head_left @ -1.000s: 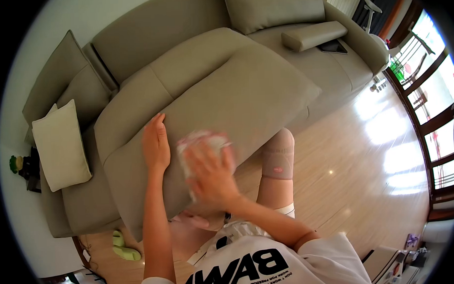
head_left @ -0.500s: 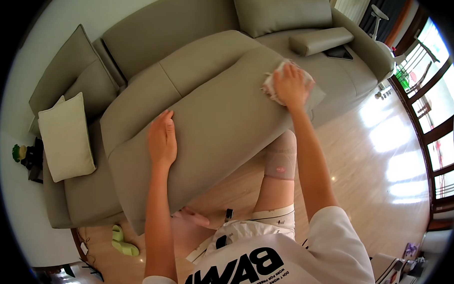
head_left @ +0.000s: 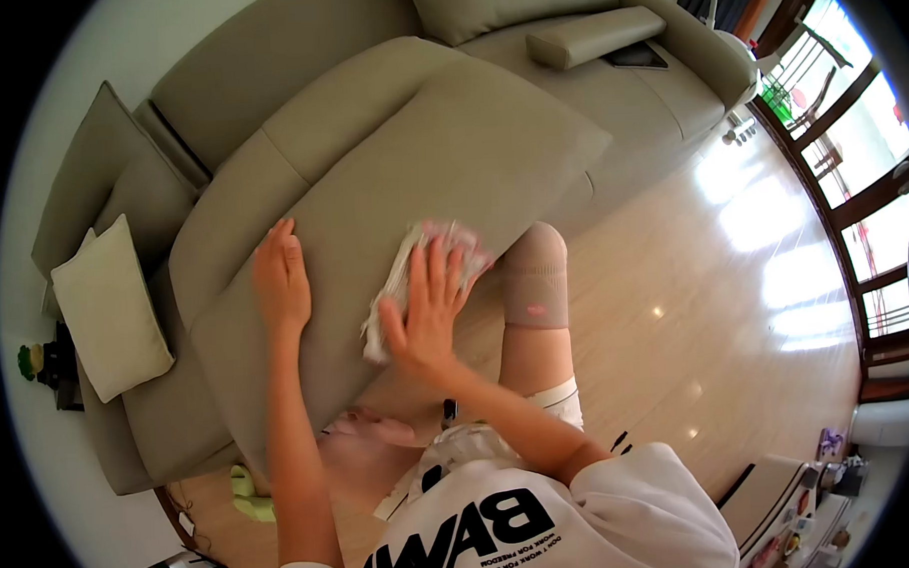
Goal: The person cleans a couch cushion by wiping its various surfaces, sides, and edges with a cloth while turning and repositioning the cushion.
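Note:
A large grey-beige leather cushion (head_left: pixel 449 134) lies slantwise across the sofa in front of me. On its left part rests my left hand (head_left: pixel 282 275), fingers stretched out and holding nothing. My right hand (head_left: pixel 430 310) presses a crumpled white and pink cloth (head_left: pixel 378 332) flat against the cushion near its front edge. The fingers of that hand lie spread over the cloth and hide part of it. Some blur shows at the cloth's far side.
Behind is the grey-beige sofa (head_left: pixel 277 65), with a cream pillow (head_left: pixel 115 306) at left, a bolster (head_left: pixel 596 37) and a dark tablet-like device (head_left: pixel 639 55) at right. Green slippers (head_left: pixel 250 496) sit on the wooden floor (head_left: pixel 657 347). My knee touches or nears the cushion's front edge.
My right hand has swept the cloth from the cushion's far right corner leftward and towards me. My left hand stays on the cushion. The view has shifted slightly.

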{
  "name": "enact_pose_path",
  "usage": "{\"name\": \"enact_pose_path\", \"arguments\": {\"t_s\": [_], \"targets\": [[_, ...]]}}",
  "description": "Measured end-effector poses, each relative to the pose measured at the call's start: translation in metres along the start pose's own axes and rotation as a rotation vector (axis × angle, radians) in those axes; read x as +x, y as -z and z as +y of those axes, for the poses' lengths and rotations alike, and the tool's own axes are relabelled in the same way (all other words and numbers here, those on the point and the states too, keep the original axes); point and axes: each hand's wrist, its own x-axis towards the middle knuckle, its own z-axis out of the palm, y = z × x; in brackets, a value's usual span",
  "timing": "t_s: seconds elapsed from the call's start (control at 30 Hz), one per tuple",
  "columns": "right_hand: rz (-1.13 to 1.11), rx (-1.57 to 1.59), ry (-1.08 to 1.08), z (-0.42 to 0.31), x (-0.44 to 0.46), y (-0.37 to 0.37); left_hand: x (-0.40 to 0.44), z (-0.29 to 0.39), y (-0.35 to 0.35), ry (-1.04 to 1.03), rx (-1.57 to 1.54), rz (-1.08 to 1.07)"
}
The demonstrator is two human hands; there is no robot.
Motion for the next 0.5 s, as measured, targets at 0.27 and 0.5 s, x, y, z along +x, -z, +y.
{"name": "enact_pose_path", "arguments": {"t_s": [0.27,0.5], "targets": [[0.518,0.258,-0.300,0.168,0.206,0.083,0.003,0.018,0.002,0.059,0.031,-0.015],[0.410,0.404,-0.313,0.073,0.100,0.019,0.001,0.023,0.008,0.096,0.065,-0.025]]}}
